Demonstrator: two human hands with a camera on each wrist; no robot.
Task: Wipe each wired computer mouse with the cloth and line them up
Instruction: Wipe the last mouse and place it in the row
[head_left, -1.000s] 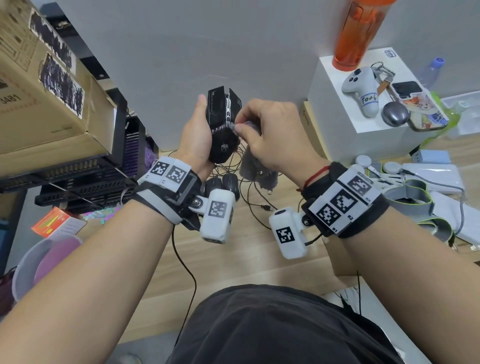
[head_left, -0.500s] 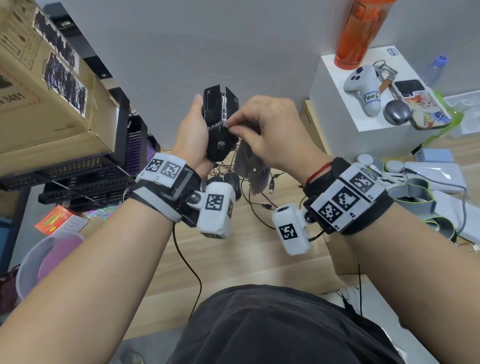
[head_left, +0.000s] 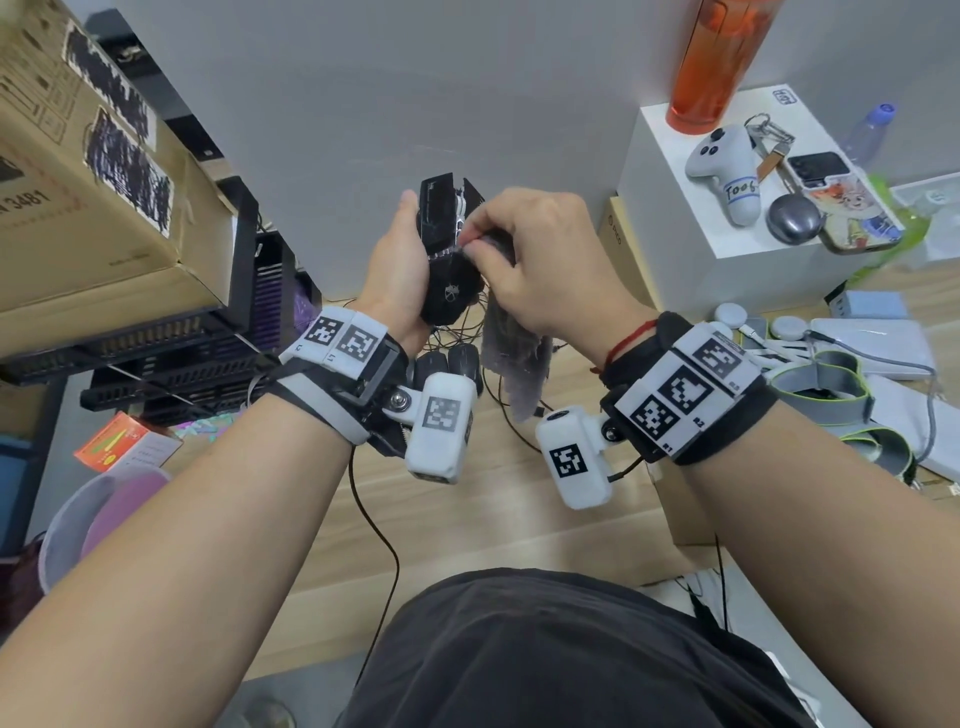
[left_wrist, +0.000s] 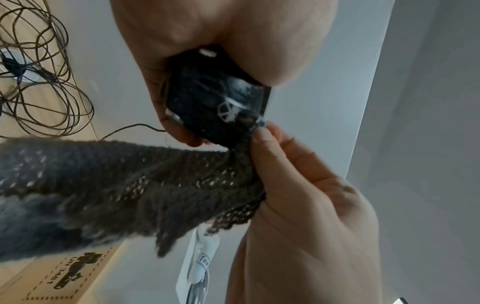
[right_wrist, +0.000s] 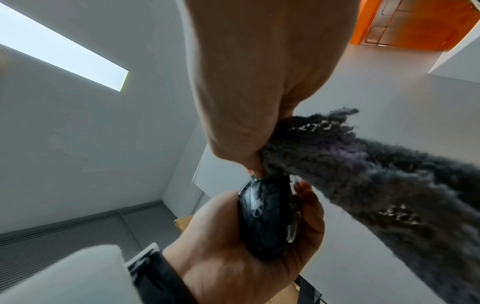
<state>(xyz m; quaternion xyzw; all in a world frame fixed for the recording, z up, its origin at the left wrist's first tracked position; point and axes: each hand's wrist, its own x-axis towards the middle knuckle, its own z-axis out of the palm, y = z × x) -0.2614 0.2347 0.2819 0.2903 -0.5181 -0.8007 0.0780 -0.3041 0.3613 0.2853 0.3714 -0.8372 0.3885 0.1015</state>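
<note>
The left hand holds a black wired mouse up in the air above the table, in front of the grey wall; its fingers are curled round the body of the mouse, the thumb along one side and the fingertips showing on the other in the right wrist view; the glossy back of the mouse, with a small white emblem, faces the person. The right hand grips a dark grey fluffy cloth, fingers clamped on a bunched corner of it; the thumb and forefinger pinch that corner against the mouse near the silver seam between the buttons and the back; the rest of the cloth hangs down below the hand, loose, above the table. In the left wrist view the pinched edge of cloth touches the rim of the mouse beside the emblem.

Below the hands, at the far edge of the table, two more dark mice lie side by side, partly hidden by the left wrist camera; a tangle of thin black cables lies on the wood near them. To the right stands a white box carrying an orange bottle, a white controller and a phone; to the left, a cardboard box rests on black trays.
</note>
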